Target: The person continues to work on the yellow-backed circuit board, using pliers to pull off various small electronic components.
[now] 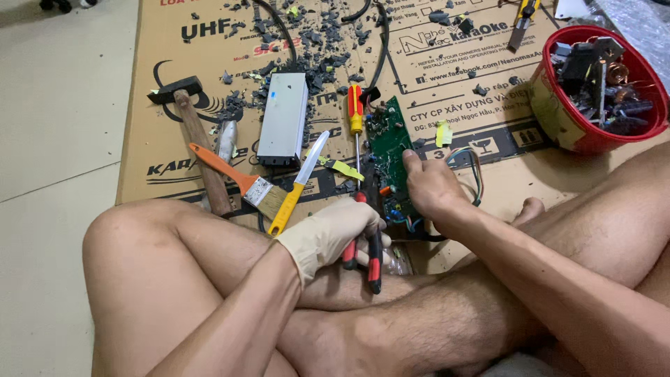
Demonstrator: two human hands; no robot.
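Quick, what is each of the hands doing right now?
Left hand: gloved, closed on red-handled pliers.
Right hand: bare, pressing on green circuit board.

Green board [388, 150] at centre. Pliers [370, 241] with red-and-black handles below it, in a cream glove [328, 234]. Screwdriver [356, 115] red and yellow. Brush [241, 178] orange-handled, left of centre. Knife [299, 183] yellow-handled. Grey metal box [284, 119]. Red bowl [579, 129], upper right. Brown cardboard [502, 181] with black print; dark grey rubble [314, 42] at the top.

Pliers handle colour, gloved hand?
Red and black handles on the pliers, gripped by the gloved left hand; head view.
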